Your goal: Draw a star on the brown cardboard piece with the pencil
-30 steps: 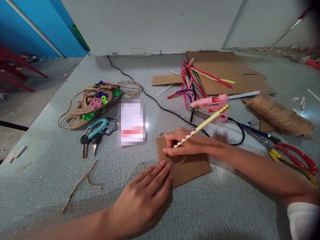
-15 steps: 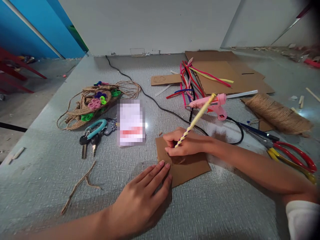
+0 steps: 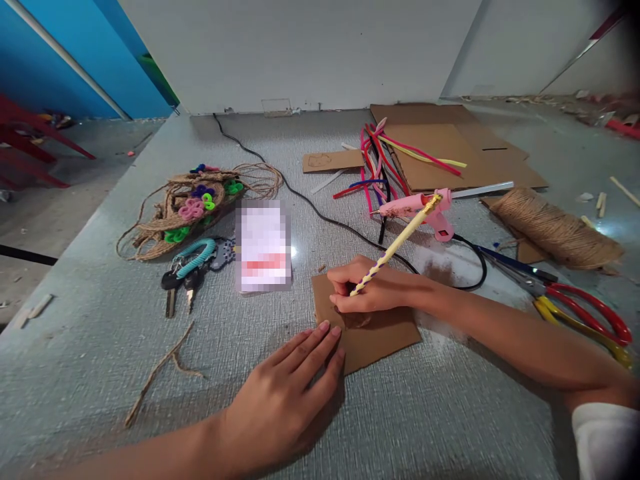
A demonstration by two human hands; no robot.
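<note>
A small sheet of brown cardboard (image 3: 380,347) lies flat on the grey textured table. My right hand (image 3: 373,283) grips a yellow pencil (image 3: 395,245) with a dark spiral pattern and a gold end, and rests on the sheet. Its tip is hidden behind my fingers. Faint marks show on the cardboard below that hand. My left hand (image 3: 293,390) lies flat with fingers stretched, its fingertips on the sheet's left edge. Just beyond my right hand sits a pink glue gun (image 3: 435,223).
Left are a twine bundle with fuzzy flowers (image 3: 193,203), keys (image 3: 180,283) and a blurred-out white item (image 3: 263,247). Behind lie pipe cleaners (image 3: 377,160) and larger cardboard (image 3: 435,143). A twine roll (image 3: 557,227) and scissors (image 3: 580,307) are right; a black cord (image 3: 320,213) crosses the table.
The pencil's gold end has tilted slightly to the right and down. Both hands stay nearly in place, and the view has shifted very slightly.
</note>
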